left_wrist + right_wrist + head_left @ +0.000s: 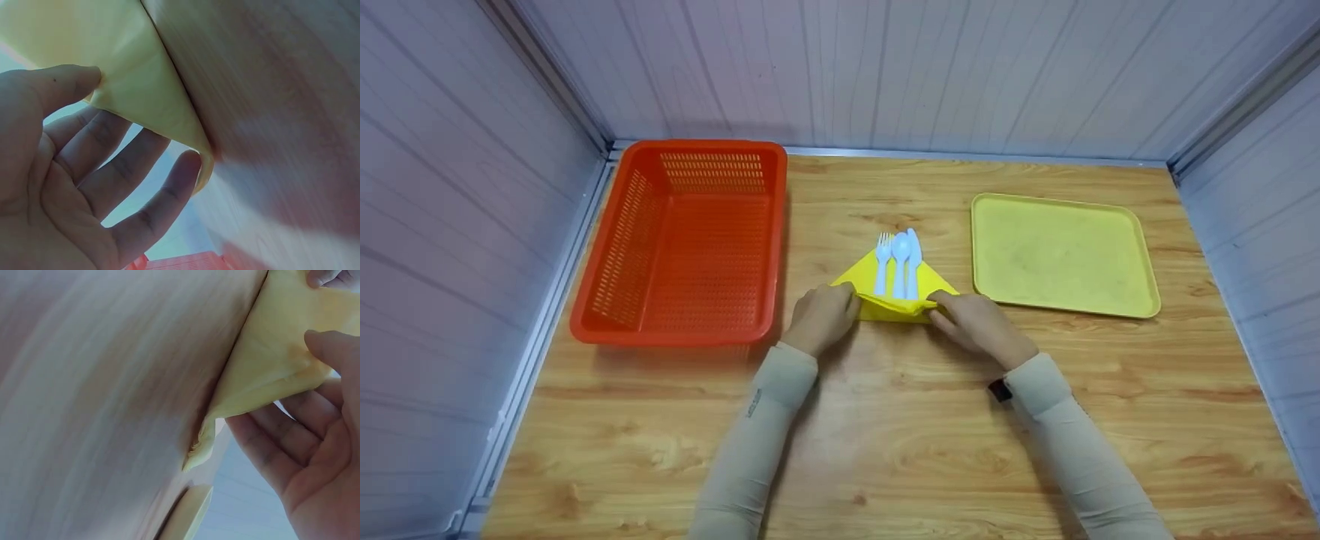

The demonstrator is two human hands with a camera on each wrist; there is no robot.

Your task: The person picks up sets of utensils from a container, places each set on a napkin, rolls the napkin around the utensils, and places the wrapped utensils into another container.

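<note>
Napkin (889, 313) shows bright yellow. Fork (882, 264), spoon (900, 251), knife (914, 256) all bluish white. Basket (709, 262) orange-red, slots patterned in rows. Tray (1065, 255) paler yellow. Tabletop (885, 442) honey-brown, wood-grained. Wall panels (847, 75) pale lilac-grey, dark-streaked. Sleeves (750, 450) light grey-beige.

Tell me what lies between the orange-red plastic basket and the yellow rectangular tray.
A folded yellow napkin, bearing a white plastic fork, spoon and knife, its near edge held by the left hand and right hand; the head view shows this.
</note>
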